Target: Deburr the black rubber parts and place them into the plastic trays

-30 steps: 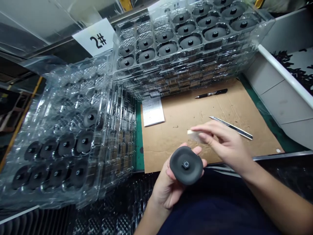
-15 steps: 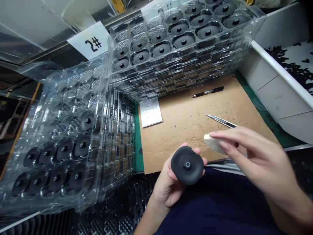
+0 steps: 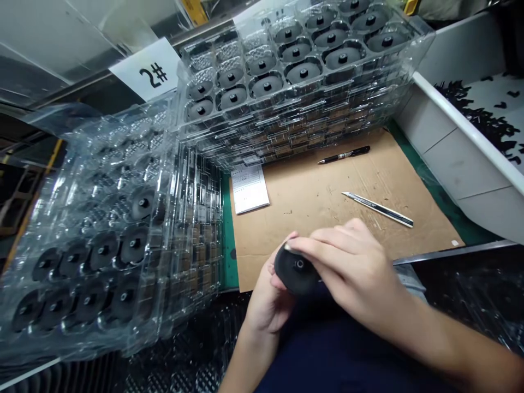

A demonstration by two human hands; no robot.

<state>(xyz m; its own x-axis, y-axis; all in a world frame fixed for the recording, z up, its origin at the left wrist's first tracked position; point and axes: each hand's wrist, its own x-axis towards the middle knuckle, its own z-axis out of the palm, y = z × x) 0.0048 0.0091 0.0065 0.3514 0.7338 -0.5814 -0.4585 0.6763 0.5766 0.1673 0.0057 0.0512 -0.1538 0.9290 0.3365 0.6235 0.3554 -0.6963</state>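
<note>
My left hand (image 3: 264, 305) is closed around a black rounded disc (image 3: 291, 277) with a small raised ring at its centre, held face up over my lap. My right hand (image 3: 356, 267) reaches across and covers the disc's upper right part. Between its fingertips, at the disc's upper rim, only a tip of a whitish pad (image 3: 287, 247) shows; the fingers hide the rest. Beyond the hands, a craft knife (image 3: 379, 209) lies on a brown cardboard sheet (image 3: 303, 202).
Stacked clear plastic trays (image 3: 286, 123) with similar black discs stand at the back; another tray stack (image 3: 164, 229) is on the left. A pen (image 3: 344, 155) and a paper slip (image 3: 250, 189) lie on the cardboard. On the right, a white bin (image 3: 454, 153) contains small black pieces.
My right hand has moved left and down with the whitish pad, from beside the disc onto its rim. The craft knife is now fully uncovered. My left hand has shifted slightly left.
</note>
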